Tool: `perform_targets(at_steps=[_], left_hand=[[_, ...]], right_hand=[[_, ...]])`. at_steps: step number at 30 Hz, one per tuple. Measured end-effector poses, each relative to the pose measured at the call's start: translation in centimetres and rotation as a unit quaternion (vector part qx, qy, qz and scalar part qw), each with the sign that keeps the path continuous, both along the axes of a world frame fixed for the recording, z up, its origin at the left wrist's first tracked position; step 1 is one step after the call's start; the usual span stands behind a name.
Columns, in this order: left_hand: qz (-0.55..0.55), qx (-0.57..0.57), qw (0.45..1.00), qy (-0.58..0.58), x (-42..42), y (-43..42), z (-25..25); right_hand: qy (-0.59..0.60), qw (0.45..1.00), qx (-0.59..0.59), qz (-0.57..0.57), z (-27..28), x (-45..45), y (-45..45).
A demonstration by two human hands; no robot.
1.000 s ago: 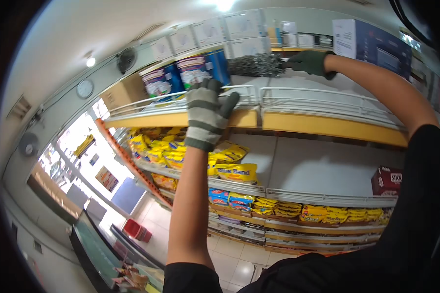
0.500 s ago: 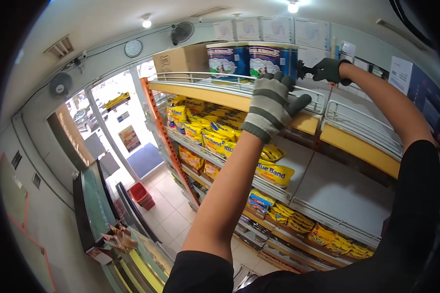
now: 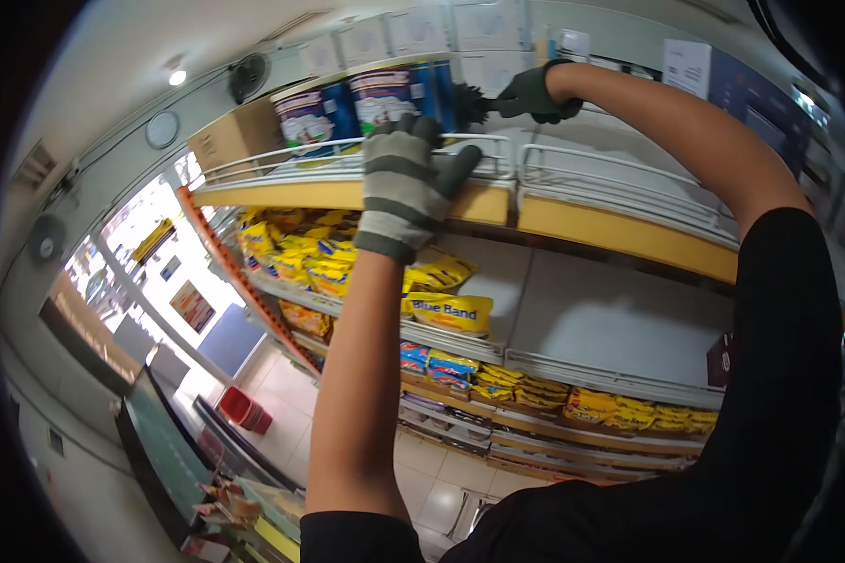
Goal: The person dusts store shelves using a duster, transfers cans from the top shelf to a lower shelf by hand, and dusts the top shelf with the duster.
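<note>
My left hand [image 3: 408, 178], in a grey and dark striped glove, rests on the white wire rail of the top shelf [image 3: 620, 225], thumb apart from the fingers, whose tips bend over the rail. In my right hand [image 3: 540, 94], gloved in dark green, is the handle end of a dark bristly duster [image 3: 474, 105]. The duster's head is beside the blue side of a large tin [image 3: 385, 96] on the top shelf. A second similar tin [image 3: 308, 122] stands to its left.
A cardboard box [image 3: 230, 141] sits at the shelf's left end. White boxes [image 3: 422, 36] are stacked behind, and a dark blue box [image 3: 751, 94] is at the right. Yellow packets [image 3: 446, 312] fill part of the shelf below. A red basket [image 3: 244, 410] is on the floor.
The view swung left and back. The duster, a long grey blur over the shelf a second ago, is now up against the right-hand tin. My left hand has stayed at the rail.
</note>
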State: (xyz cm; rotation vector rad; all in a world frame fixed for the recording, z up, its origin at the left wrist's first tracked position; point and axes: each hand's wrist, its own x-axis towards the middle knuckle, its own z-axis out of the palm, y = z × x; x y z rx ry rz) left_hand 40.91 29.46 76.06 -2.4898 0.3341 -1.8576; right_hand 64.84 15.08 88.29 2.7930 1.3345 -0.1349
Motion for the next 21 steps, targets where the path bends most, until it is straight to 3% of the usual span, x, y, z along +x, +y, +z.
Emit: perform_targets(at_steps=[6,11,16,18,21], left_hand=[[-0.008,0.006,1.000,0.009,-0.4,-0.2,0.1],[0.022,-0.005,1.000,-0.001,-0.1,-0.3,0.1],[0.012,0.006,1.000,-0.016,0.1,-0.2,-0.1],[0.023,0.001,1.000,0.002,0.0,-0.3,0.0],[0.019,0.000,1.000,0.003,0.2,-0.2,-0.1]], right_hand=[[-0.006,0.997,-0.020,-0.074,-0.5,-3.2,-8.6],[-0.035,0.989,-0.025,-0.144,-0.2,-4.9,-21.3],[-0.015,0.950,0.012,-0.312,0.5,-9.9,-33.0],[-0.057,0.925,0.000,-0.376,0.6,-12.0,-37.4],[-0.049,0.895,-0.025,-0.443,1.0,-9.9,-47.6]])
